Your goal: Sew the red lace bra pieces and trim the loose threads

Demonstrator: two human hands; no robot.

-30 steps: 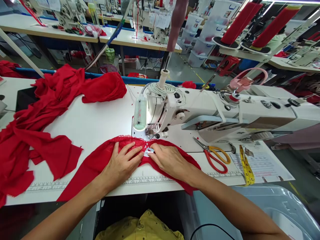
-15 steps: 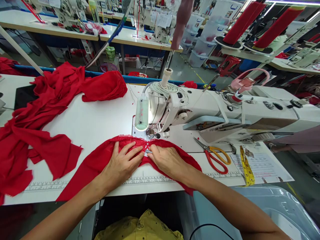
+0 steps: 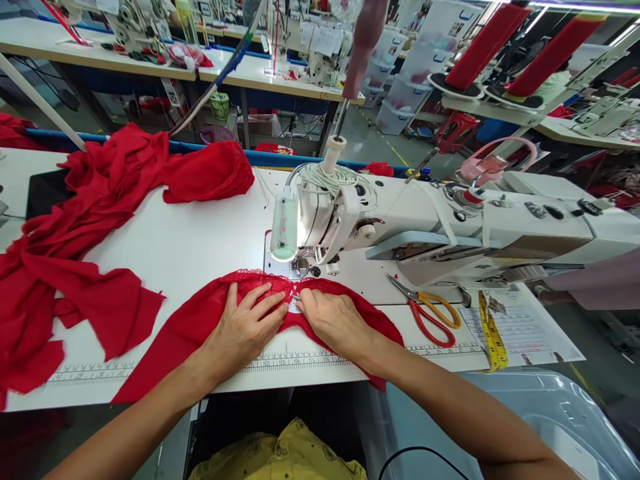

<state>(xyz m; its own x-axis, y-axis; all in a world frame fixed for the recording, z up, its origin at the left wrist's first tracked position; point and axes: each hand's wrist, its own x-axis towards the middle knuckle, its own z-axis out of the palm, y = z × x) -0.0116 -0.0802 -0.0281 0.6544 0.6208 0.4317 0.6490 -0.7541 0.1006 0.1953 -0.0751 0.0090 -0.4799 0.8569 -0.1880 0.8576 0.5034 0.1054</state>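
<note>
A red lace-trimmed fabric piece lies on the sewing table, just in front of the presser foot of a white sewing machine. My left hand rests flat on its lace part, fingers spread. Across a narrow gap with small crossed strands, my right hand presses on the other side with fingers curled together. From its fingertips pokes the metal tip of a small tool; the rest of it is hidden in the hand, so its kind cannot be made out.
Scissors with red and orange handles lie right of the fabric, near a yellow tape measure and a written sheet. Red cloth is heaped at left. A clear plastic bin stands below the table's right edge.
The tool tip at my right fingertips has shifted slightly up, within the gap between the lace edges. Both hands and the fabric stay nearly in place.
</note>
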